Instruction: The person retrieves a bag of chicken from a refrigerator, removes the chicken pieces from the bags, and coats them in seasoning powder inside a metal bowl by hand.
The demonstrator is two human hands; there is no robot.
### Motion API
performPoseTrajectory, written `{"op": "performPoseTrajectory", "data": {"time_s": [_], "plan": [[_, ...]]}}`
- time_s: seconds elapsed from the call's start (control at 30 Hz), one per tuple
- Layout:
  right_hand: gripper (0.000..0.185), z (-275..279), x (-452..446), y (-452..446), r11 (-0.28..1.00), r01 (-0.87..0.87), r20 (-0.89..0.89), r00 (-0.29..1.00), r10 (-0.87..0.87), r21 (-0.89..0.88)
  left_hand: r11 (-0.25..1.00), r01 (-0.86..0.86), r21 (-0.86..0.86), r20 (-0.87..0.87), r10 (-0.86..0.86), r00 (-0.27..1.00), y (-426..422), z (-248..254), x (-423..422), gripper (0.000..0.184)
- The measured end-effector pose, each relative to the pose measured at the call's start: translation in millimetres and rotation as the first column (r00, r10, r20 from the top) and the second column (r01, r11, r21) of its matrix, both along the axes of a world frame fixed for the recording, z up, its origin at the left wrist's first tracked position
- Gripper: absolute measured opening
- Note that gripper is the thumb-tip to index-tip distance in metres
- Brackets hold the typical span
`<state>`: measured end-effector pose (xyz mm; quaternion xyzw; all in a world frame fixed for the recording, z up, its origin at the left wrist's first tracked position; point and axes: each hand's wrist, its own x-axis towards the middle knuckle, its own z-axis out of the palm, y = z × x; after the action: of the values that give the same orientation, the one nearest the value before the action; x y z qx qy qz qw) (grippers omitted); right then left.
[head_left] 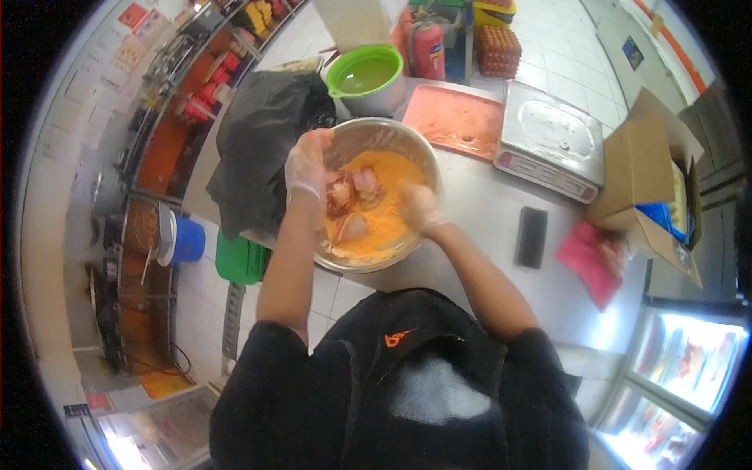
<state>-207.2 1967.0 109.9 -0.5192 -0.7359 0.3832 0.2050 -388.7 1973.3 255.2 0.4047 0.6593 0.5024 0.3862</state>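
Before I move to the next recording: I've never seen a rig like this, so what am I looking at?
No robot here: a person works with two gloved hands. The single picture comes from a camera worn on the head, looking forward and down.

On the metal table sits a steel bowl with orange powder and raw meat pieces. The left hand is at the bowl's rim; the right hand, blurred, is over the powder. I can't tell whether either holds anything. Nearby are a black plastic sheet or bag, a reddish tray, a scale and a dark phone-like object.
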Motion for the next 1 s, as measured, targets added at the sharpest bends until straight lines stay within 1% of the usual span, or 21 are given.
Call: {"op": "performPoseTrajectory", "data": {"time_s": [0.07,0.13,0.17,0.2,0.23,0.3,0.33,0.37,0.4,0.47,0.57,0.6,0.67,0.7,0.73,0.77,0.87,0.9,0.93,0.97,1.0], "plan": [[0.027,17.5,-7.0,8.2,0.996,0.084,0.016,0.996,-0.084,0.012,0.898,-0.062,-0.436,-0.367,-0.114,0.923,33.4,-56.6,-61.7,0.050],[0.031,42.9,-17.7,16.7,0.978,0.130,0.108,0.988,-0.113,-0.166,0.831,-0.044,-0.555,-0.443,-0.250,0.861,26.7,-67.2,-68.0,0.054],[0.035,54.5,-20.4,31.8,0.939,0.039,0.197,0.980,0.030,-0.341,0.748,-0.041,-0.662,-0.495,-0.395,0.774,26.5,-73.3,-68.0,0.059],[0.035,18.4,-24.1,52.5,0.937,0.045,0.204,0.979,0.028,-0.345,0.745,-0.034,-0.667,-0.487,-0.401,0.776,34.3,-93.5,-70.0,0.059],[0.036,-48.2,-26.9,75.6,0.957,0.075,0.297,0.955,0.012,-0.279,0.725,-0.060,-0.686,-0.450,-0.358,0.818,47.0,-125.7,-72.3,0.063],[0.041,-27.9,-35.3,88.3,0.932,-0.285,0.716,0.601,0.356,-0.224,0.691,-0.080,-0.719,-0.344,-0.253,0.904,71.2,-167.2,-84.0,0.076],[0.041,-14.0,-36.7,80.5,0.928,-0.279,0.713,0.596,0.370,-0.249,0.674,-0.070,-0.735,-0.329,-0.265,0.906,80.4,-195.1,-97.6,0.076],[0.041,-6.7,-37.9,71.1,0.964,0.116,0.514,0.857,0.024,-0.238,0.680,0.101,-0.726,-0.276,-0.423,0.863,90.4,-228.4,-114.2,0.076],[0.041,-6.5,-39.4,67.8,0.818,0.482,0.290,0.869,-0.401,-0.315,0.659,0.272,-0.701,-0.227,-0.568,0.791,96.5,-248.4,-123.4,0.077],[0.044,-23.6,-39.0,70.7,0.805,0.536,0.338,0.829,-0.446,-0.253,0.584,0.263,-0.768,-0.124,-0.538,0.834,74.7,-169.7,-92.0,0.080],[0.051,-41.4,-35.4,76.1,0.845,0.432,0.412,0.864,-0.288,-0.315,0.330,0.465,-0.821,0.153,-0.658,0.737,53.0,-154.6,-60.3,0.075],[0.053,-60.6,-33.0,83.0,0.886,0.365,0.487,0.852,-0.193,-0.288,0.403,0.504,-0.764,0.102,-0.695,0.711,45.1,-157.9,-51.3,0.072],[0.049,-120.7,-18.1,85.8,0.944,0.206,0.170,0.971,-0.165,-0.257,0.457,0.550,-0.699,0.063,-0.727,0.684,50.6,-159.7,-49.6,0.070],[0.047,-126.4,-17.7,83.5,0.958,0.154,0.062,0.988,-0.143,-0.243,0.566,0.398,-0.722,-0.186,-0.713,0.676,66.1,-157.0,-55.0,0.066],[0.038,-79.8,-32.1,78.0,0.990,0.024,0.346,0.938,0.025,-0.137,0.669,0.248,-0.701,-0.419,-0.668,0.615,77.1,-157.1,-60.5,0.063],[0.036,-35.9,-46.8,71.8,0.986,-0.148,0.608,0.776,0.167,-0.083,0.739,0.278,-0.614,-0.449,-0.617,0.647,80.8,-158.2,-68.7,0.060],[0.035,31.5,-75.2,63.8,0.884,0.038,0.419,0.890,0.182,-0.466,0.769,0.324,-0.551,-0.394,-0.582,0.712,81.0,-177.3,-78.6,0.056],[0.034,24.5,-66.8,64.7,0.944,-0.183,0.506,0.807,0.303,-0.274,0.747,0.357,-0.561,-0.337,-0.600,0.726,82.2,-182.0,-80.5,0.055],[0.034,15.3,-70.2,69.7,0.943,-0.192,0.504,0.806,0.310,-0.272,0.751,0.348,-0.562,-0.340,-0.593,0.730,84.1,-185.0,-84.6,0.055],[0.034,6.5,-73.5,74.7,0.881,0.184,0.165,0.979,-0.123,-0.435,0.762,0.344,-0.549,-0.361,-0.587,0.724,85.8,-186.8,-88.0,0.057],[0.034,-0.2,-77.4,80.4,0.617,0.396,-0.091,0.789,-0.607,-0.680,0.771,0.343,-0.536,-0.384,-0.585,0.715,87.8,-189.7,-91.2,0.059]]}}
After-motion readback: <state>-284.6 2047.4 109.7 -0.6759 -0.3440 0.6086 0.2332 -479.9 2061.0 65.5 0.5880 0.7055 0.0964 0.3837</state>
